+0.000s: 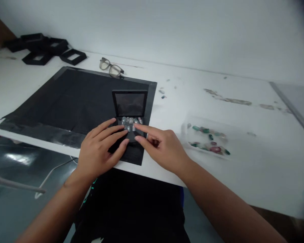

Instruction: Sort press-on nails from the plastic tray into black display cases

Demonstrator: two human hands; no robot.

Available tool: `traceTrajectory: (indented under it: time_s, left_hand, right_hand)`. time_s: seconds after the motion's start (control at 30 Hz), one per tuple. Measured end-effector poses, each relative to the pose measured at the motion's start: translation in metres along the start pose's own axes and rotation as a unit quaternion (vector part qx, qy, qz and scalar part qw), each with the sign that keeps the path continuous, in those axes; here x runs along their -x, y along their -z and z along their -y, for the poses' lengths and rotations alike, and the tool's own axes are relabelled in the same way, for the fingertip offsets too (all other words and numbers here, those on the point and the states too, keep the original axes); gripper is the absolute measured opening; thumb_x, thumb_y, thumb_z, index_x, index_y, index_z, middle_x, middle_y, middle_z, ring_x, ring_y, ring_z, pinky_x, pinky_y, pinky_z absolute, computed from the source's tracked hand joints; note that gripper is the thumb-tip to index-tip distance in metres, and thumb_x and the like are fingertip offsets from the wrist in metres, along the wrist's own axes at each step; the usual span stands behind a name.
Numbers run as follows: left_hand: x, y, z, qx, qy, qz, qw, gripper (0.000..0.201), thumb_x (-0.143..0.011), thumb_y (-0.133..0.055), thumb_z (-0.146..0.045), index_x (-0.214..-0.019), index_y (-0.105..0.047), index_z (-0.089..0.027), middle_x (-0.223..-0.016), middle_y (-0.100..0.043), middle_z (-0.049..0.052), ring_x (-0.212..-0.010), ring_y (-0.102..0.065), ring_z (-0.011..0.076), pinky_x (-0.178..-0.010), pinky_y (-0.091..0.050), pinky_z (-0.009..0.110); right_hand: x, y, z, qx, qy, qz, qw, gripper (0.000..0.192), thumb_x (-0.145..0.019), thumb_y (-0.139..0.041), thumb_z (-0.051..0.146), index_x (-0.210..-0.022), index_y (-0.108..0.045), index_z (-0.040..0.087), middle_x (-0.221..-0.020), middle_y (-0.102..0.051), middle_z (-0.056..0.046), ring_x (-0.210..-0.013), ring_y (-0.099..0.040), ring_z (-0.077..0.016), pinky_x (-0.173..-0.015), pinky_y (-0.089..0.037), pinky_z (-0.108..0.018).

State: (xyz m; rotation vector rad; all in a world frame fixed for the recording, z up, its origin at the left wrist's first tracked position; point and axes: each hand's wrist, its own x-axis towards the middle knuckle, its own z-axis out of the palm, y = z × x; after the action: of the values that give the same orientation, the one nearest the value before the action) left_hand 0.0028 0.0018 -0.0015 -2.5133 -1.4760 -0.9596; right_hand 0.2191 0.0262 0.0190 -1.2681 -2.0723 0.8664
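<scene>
Two bare hands meet over an open black rectangular case with a dark-windowed lid (130, 104), set on a black sheet mat (86, 98) atop a white table (243, 182). The left hand (97, 145), fingers fanned, rests its tips along the case's left side; the right hand (167, 148) holds thumb and forefinger apart, the forefinger touching a small silvery nail-shaped piece (133, 128) inside the case. The filling looks partly done: five glossy pieces (131, 120) appear to line the row nearest the lid, while the row before it shows three, fingertips perhaps hiding others. Bare dark base lies on the case's near side. Right of the case, a clear plastic tray (197, 136) holds green, pink and clear pieces (215, 149); whether any belong in the case cannot be told.
</scene>
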Motion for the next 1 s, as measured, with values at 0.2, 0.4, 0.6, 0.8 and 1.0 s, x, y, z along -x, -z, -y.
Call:
traceTrajectory:
  time_s: [0.2,0.4,0.6,0.8,1.0]
  left_hand:
    - [0.003,0.003,0.004,-0.024,-0.047,-0.004,0.999,0.034,-0.089,-0.069,-0.023,-0.122,-0.067,-0.024,-0.127,-0.07,0.006,-0.129,-0.06,0.0287,-0.11,-0.052,0.048]
    - [-0.038,0.014,-0.018,-0.003,-0.134,-0.033,0.99,0.043,-0.084,-0.07,-0.02,-0.126,-0.066,-0.028,-0.132,-0.067,0.001,-0.124,-0.063,0.0295,-0.106,-0.053,0.048]
    - [-0.115,-0.027,-0.102,0.037,-0.248,0.004,0.968,0.026,-0.092,-0.064,-0.036,-0.113,-0.071,-0.021,-0.116,-0.075,0.004,-0.123,-0.064,0.0302,-0.095,-0.057,0.045]
    - [-0.142,-0.07,-0.133,0.059,-0.303,0.233,0.922,0.049,-0.104,-0.038,-0.054,-0.106,-0.076,-0.024,-0.123,-0.073,0.002,-0.138,-0.052,0.0325,-0.101,-0.05,0.049]
    - [-0.138,-0.067,-0.131,0.092,-0.245,0.314,0.913,0.054,-0.101,-0.039,-0.062,-0.124,-0.069,-0.023,-0.134,-0.068,0.001,-0.132,-0.058,0.0279,-0.104,-0.049,0.047]
  right_hand:
    - [0.04,0.05,0.013,-0.019,0.128,-0.021,0.991,0.015,-0.096,-0.064,0.031,-0.098,-0.078,0.023,-0.058,-0.062,0.006,-0.045,-0.045,-0.0049,-0.05,-0.036,-0.022]
    - [0.056,0.178,-0.061,0.287,-0.093,-0.277,0.912,0.015,-0.082,-0.076,0.036,-0.074,-0.076,0.023,-0.06,-0.065,0.002,-0.047,-0.052,-0.0098,-0.049,-0.036,-0.028]
    - [0.034,0.201,-0.138,0.317,0.044,-0.46,0.828,0.021,-0.08,-0.069,0.03,-0.063,-0.063,0.02,-0.072,-0.066,-0.006,-0.066,-0.056,-0.015,-0.055,-0.043,-0.03]
    - [0.049,0.193,-0.128,0.25,0.105,-0.439,0.856,0.026,-0.087,-0.066,0.024,-0.061,-0.061,0.02,-0.059,-0.059,0.001,-0.059,-0.053,-0.0111,-0.053,-0.043,-0.026]
    - [0.052,0.193,-0.115,0.245,0.098,-0.418,0.87,0.029,-0.09,-0.065,0.025,-0.062,-0.061,0.019,-0.059,-0.059,0.001,-0.06,-0.055,-0.0115,-0.053,-0.042,-0.027]
